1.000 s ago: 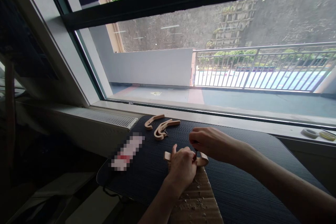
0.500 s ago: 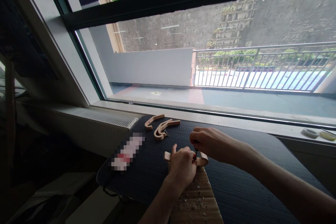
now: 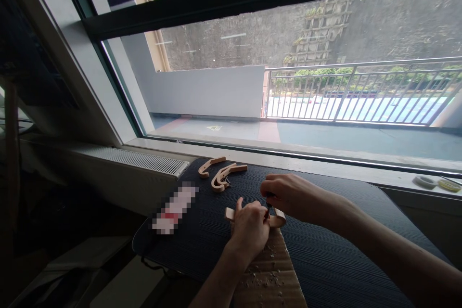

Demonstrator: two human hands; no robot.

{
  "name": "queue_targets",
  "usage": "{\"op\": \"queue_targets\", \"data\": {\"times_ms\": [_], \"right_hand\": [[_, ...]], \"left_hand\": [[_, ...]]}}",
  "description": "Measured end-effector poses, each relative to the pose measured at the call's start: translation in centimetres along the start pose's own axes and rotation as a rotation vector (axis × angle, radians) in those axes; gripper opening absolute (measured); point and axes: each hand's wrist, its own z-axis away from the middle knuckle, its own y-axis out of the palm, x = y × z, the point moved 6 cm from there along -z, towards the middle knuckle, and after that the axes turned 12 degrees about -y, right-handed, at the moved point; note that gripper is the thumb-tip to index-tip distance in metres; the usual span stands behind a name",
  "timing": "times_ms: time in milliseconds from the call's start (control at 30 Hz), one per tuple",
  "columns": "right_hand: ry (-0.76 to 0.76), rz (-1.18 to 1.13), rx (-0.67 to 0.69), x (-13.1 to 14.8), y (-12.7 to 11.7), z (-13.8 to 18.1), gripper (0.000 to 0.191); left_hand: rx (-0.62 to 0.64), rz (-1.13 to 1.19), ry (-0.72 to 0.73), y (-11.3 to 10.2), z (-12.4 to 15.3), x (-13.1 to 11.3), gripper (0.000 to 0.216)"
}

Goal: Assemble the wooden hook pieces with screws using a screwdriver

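Observation:
A curved wooden hook point(image 3: 277, 220) lies across the far end of a corrugated cardboard piece point(image 3: 277, 269). My left hand point(image 3: 250, 224) presses down on the hook's middle, fingers closed around it. Above it, my right hand point(image 3: 285, 190) grips a small dark screwdriver point(image 3: 268, 206), held upright with its tip down by my left fingertips. The tip itself is hidden. Farther back on the dark table point(image 3: 325, 231) lie several more wooden hooks point(image 3: 231, 171), with small metal screws point(image 3: 226, 182) beside them.
A pixelated pink and white item point(image 3: 175, 209) lies at the table's left. Small bits are scattered over the cardboard. Behind the table runs a window sill point(image 3: 306, 166), with rolls of tape point(image 3: 426, 182) at its right. A vented cover point(image 3: 140, 159) stands at the left.
My right hand has turned slightly around the screwdriver's handle. Both hands stay in nearly the same place, and the hook has not visibly moved.

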Motion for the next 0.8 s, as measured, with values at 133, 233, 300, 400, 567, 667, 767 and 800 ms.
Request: {"op": "queue_targets", "data": {"times_ms": [133,233,300,400,567,667,767,800], "right_hand": [[-0.007,-0.042,0.015,0.21,-0.21,0.13,0.014],[-0.029,-0.034,0.01,0.37,-0.34,0.2,0.017],[-0.032,-0.013,0.011,0.32,-0.25,0.14,0.014],[-0.005,0.01,0.021,-0.01,0.01,0.01,0.013],[0.043,0.001,0.017,-0.36,0.01,0.17,0.011],[0.011,-0.027,-0.007,-0.04,-0.28,0.32,0.018],[-0.009,-0.016,0.023,0.19,-0.24,0.37,0.015],[-0.013,-0.007,0.033,0.22,-0.22,0.37,0.015]], "left_hand": [[0.005,-0.001,0.01,-0.02,0.02,-0.02,0.016],[0.001,-0.008,0.011,0.09,0.06,0.02,0.017],[-0.003,-0.014,0.004,0.13,0.08,0.04,0.017],[-0.001,-0.016,0.005,0.09,0.12,-0.06,0.017],[0.011,-0.021,0.001,-0.11,0.15,-0.19,0.017],[0.018,-0.032,0.002,-0.13,0.17,-0.26,0.017],[0.026,-0.031,-0.005,-0.12,0.16,-0.25,0.019],[0.028,-0.029,-0.007,-0.11,0.16,-0.24,0.019]]}}
